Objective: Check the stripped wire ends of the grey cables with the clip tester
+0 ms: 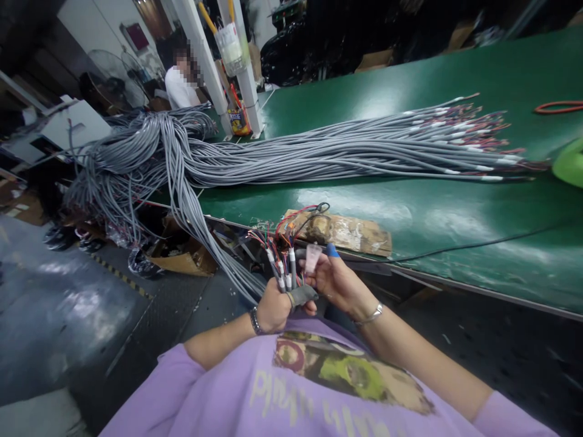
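My left hand (276, 305) is closed around a bunch of grey cables (280, 271) in front of my body. Its thumb wears a dark grey cover. White sleeves and thin coloured wires stick up from the cable ends. Just to the right, my right hand (339, 282) has its fingers drawn together close to these wires. A blue wrap (332, 250) covers one of its fingertips. At its fingers is a pale pink, translucent piece (312, 260); I cannot tell whether it is held or worn. What the fingertips pinch is hidden.
A thick bundle of grey cables (282, 155) lies along the green table (455, 243), its stripped ends to the right. A wooden board (359, 235) with wires sits at the near edge. A white post (249, 91) rises behind. Another person (178, 85) is at the back left.
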`<state>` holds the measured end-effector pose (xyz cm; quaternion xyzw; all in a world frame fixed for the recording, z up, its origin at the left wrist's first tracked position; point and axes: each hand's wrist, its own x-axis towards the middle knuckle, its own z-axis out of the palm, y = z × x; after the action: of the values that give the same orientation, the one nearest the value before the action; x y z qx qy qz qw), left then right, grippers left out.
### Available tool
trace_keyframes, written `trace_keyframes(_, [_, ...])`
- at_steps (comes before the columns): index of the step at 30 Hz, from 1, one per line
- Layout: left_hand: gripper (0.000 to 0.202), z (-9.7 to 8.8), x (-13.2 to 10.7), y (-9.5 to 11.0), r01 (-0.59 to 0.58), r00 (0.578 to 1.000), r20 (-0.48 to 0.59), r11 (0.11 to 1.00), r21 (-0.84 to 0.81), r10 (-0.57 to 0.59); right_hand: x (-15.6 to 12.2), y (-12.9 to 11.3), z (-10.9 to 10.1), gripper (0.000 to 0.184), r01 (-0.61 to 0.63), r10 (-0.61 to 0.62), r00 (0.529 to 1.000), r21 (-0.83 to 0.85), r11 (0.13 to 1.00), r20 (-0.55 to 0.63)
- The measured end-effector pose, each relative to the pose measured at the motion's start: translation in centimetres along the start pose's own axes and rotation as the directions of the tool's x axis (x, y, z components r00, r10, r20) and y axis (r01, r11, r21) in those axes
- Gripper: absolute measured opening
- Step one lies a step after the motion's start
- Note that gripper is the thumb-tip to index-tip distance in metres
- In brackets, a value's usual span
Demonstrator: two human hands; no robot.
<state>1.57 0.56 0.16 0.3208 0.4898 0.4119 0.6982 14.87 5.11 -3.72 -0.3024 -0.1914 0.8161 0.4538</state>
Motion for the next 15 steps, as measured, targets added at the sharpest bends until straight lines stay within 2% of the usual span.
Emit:
trace_keyframes(4, [0.048, -0.3, -0.3, -0.3, -0.043, 0.998, -0.054, 0.996, -0.073, 0.04, 0.0, -0.3, 0.2, 0.033, 0.045, -0.049, 0.997, -0.06, 0.997, -0.053])
trace_keyframes(8, [0.049, -0.2, 0.2, -0.4, -0.113, 0.986, -0.139, 0.986, -0.126, 0.095, -0.2, 0.1, 0.4, 0.042, 0.141, -0.16, 0.982, -0.171, 0.975, -0.1])
trace_keyframes(10, [0.047, 0.1, 0.4, -0.3, -0.131, 0.981, -0.158, 0.984, -0.12, 0.111, -0.3, 0.4, 0.4, 0.047, 0.23, -0.281, 0.95, -0.305, 0.924, -0.136])
trace_keyframes(12, [0.046, 0.3, 0.6, -0.2, -0.13, 0.979, -0.169, 0.986, -0.108, 0.11, -0.5, 0.5, 0.4, 0.05, 0.306, -0.41, 0.9, -0.457, 0.835, -0.147])
trace_keyframes(13, [0.045, 0.4, 0.7, -0.2, -0.124, 0.979, -0.172, 0.987, -0.104, 0.105, -0.5, 0.5, 0.5, 0.051, 0.32, -0.44, 0.887, -0.498, 0.806, -0.142])
trace_keyframes(15, [0.045, 0.6, 0.9, -0.1, -0.113, 0.98, -0.178, 0.988, -0.101, 0.094, -0.4, 0.5, 0.6, 0.051, 0.3, -0.394, 0.912, -0.471, 0.829, -0.113])
